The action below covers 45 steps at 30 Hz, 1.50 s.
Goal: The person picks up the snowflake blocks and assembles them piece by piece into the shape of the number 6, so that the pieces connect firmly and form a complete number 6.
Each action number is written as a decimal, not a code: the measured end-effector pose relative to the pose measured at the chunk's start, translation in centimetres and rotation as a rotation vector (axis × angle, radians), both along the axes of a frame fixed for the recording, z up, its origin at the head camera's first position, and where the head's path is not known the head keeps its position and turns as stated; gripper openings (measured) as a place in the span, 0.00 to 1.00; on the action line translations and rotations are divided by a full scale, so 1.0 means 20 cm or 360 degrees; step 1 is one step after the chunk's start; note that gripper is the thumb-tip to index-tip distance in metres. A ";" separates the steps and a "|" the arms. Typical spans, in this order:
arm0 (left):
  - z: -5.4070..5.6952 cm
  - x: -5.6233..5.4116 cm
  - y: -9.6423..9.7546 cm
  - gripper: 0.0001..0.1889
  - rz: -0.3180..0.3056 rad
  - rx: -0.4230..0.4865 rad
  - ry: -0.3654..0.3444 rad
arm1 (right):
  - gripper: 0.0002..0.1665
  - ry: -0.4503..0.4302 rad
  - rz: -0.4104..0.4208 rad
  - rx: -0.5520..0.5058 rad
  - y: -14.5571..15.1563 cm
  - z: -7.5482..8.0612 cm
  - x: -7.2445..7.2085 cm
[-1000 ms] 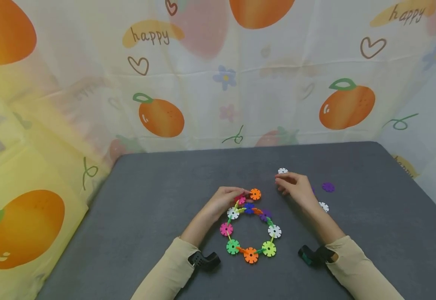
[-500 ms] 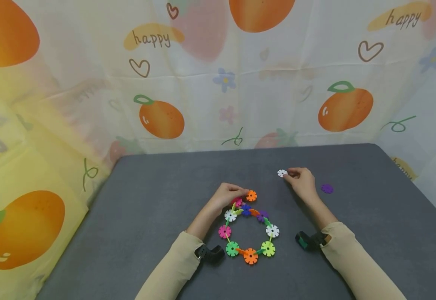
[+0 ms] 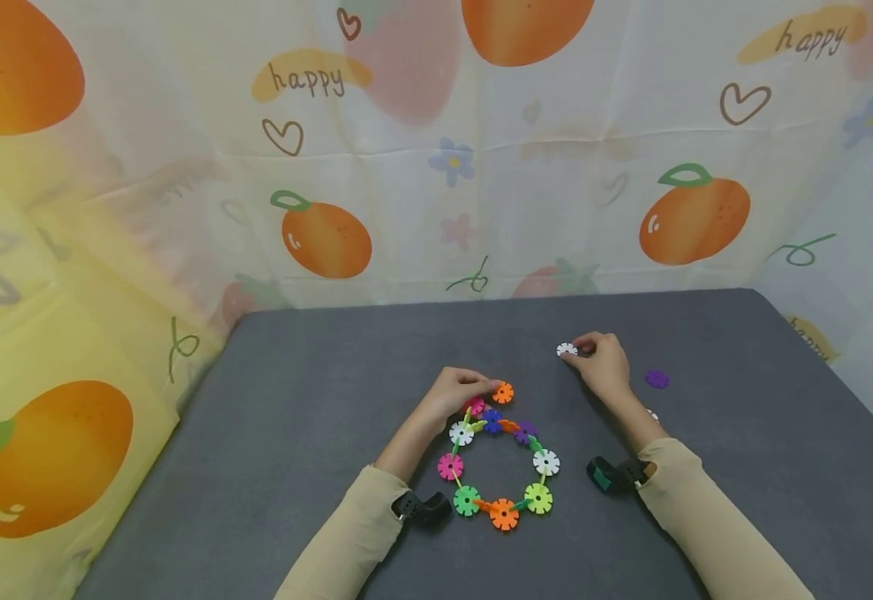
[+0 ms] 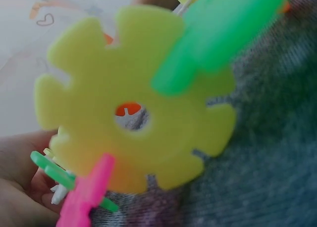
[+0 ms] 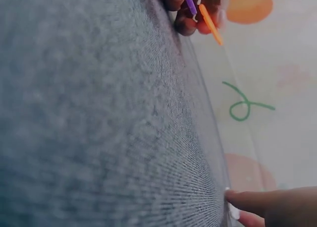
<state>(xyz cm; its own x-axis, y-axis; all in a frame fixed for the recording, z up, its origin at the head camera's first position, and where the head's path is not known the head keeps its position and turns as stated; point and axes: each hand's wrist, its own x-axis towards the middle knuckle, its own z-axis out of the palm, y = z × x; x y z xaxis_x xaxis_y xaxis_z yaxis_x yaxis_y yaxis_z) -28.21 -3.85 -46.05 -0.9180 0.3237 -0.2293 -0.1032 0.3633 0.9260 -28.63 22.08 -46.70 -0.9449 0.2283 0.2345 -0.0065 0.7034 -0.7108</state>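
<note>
In the head view my left hand (image 3: 453,395) pinches an orange notched disc (image 3: 503,392) at the far end of a chain of interlocking plastic discs. A pink disc (image 3: 475,407) sits just under those fingers. The chain curls round into a ring, with an orange disc (image 3: 504,515) nearest me. Farther back on the right, my right hand (image 3: 605,367) holds a white notched disc (image 3: 566,350) between thumb and fingertips. A yellow-green disc (image 4: 133,88) fills much of the left wrist view, with a green disc (image 4: 218,33) and a pink one (image 4: 86,192) slotted into it.
A loose purple disc (image 3: 657,379) lies to the right of my right hand. Another white disc (image 3: 652,415) is mostly hidden behind the right forearm. The grey table (image 3: 331,358) ends at a printed cloth (image 3: 406,208) hanging behind it.
My right hand has reached the white disc and taken it between thumb and fingers. My left hand has shifted slightly, still at the orange disc, and the ring has stayed nearly in place.
</note>
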 end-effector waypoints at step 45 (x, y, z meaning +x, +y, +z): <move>-0.01 0.02 0.02 0.16 -0.0024 0.0205 -0.0141 | 0.08 0.0050 0.1003 -0.0802 -0.26 -0.01 0.23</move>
<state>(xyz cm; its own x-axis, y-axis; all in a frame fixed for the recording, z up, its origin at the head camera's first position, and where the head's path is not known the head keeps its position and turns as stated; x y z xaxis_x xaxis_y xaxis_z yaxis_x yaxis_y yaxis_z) -27.78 -3.47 -46.27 -0.8909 0.3690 -0.2648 -0.1821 0.2440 0.9525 -23.96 16.96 -46.95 -0.9259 -0.2599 0.2743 -0.3205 0.1555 -0.9344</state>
